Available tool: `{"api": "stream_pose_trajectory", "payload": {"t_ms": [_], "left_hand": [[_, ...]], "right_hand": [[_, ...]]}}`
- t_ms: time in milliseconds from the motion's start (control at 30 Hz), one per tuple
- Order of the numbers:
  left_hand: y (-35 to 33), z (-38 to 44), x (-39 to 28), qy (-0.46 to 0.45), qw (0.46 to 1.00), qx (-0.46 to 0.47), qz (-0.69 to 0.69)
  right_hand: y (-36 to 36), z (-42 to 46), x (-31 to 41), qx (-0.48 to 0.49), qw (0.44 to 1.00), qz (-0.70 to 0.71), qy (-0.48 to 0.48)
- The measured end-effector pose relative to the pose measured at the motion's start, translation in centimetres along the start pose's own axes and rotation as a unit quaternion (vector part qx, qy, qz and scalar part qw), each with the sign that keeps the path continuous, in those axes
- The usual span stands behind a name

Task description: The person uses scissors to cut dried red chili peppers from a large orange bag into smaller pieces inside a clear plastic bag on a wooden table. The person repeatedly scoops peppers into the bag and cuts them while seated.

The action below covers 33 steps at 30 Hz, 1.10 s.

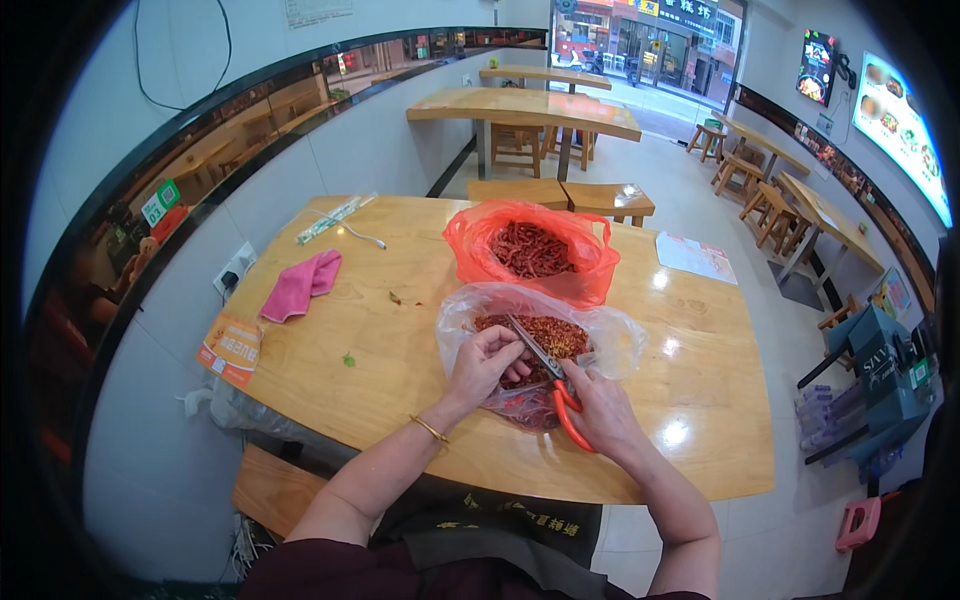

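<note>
My right hand (602,407) holds a pair of scissors (568,424) by the red handles, its blades pointing up and left over a clear plastic bag (616,339). Cut dried chili pieces with pale seeds (561,335) fill the bag. Beside the blades is my left hand (489,365), fingers curled and thumb near the fingertips; whether it pinches a piece of chili I cannot tell. Just behind, a red plastic bag (465,251) stands open with whole dried red chilies (530,250) inside. Both bags rest on a wooden table (360,300).
Left on the table lie a pink cloth (302,285), a white cable (360,234), a green-and-white wrapper (334,219), an orange printed card (231,349) and a green leaf bit (349,361). A paper sheet (694,256) lies at the back right. Wooden stools (517,193) stand beyond.
</note>
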State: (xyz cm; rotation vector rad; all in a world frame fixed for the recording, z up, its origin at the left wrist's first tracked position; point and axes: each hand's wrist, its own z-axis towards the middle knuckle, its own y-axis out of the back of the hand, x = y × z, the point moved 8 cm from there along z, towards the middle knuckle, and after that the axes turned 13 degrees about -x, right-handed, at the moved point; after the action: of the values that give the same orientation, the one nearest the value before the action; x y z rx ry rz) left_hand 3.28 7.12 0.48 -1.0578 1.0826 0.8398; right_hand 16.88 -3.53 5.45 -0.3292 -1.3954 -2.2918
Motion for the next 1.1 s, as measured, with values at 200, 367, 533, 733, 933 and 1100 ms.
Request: {"api": "stream_pose_trajectory", "payload": {"t_ms": [200, 367, 533, 733, 933, 1100], "left_hand": [[1.5, -0.4, -4.1, -0.132, 0.978, -0.125, 0.103], [1.4, 1.6, -8.6, -0.245, 0.912, -0.092, 0.317], [-1.2, 5.3, -13.1, -0.288, 0.837, -0.115, 0.45], [-1.6, 16.3, -7.7, -0.277, 0.743, -0.047, 0.607], [-2.7, 19.6, -3.2, -0.251, 0.677, 0.0, 0.692], [-1.0, 19.7, -4.3, -0.278, 0.795, -0.039, 0.538]], "right_hand": [[0.4, -0.1, 0.0, -0.025, 1.0, 0.0, 0.012], [0.6, 0.1, 0.1, -0.034, 0.999, 0.009, 0.019], [1.3, 0.0, -0.3, -0.067, 0.998, 0.001, 0.012], [0.6, 0.0, 0.2, -0.02, 1.0, -0.013, -0.002], [0.2, -0.5, -0.3, -0.03, 0.999, -0.015, 0.021], [0.7, -0.2, 0.6, -0.028, 0.999, 0.011, 0.017]]}}
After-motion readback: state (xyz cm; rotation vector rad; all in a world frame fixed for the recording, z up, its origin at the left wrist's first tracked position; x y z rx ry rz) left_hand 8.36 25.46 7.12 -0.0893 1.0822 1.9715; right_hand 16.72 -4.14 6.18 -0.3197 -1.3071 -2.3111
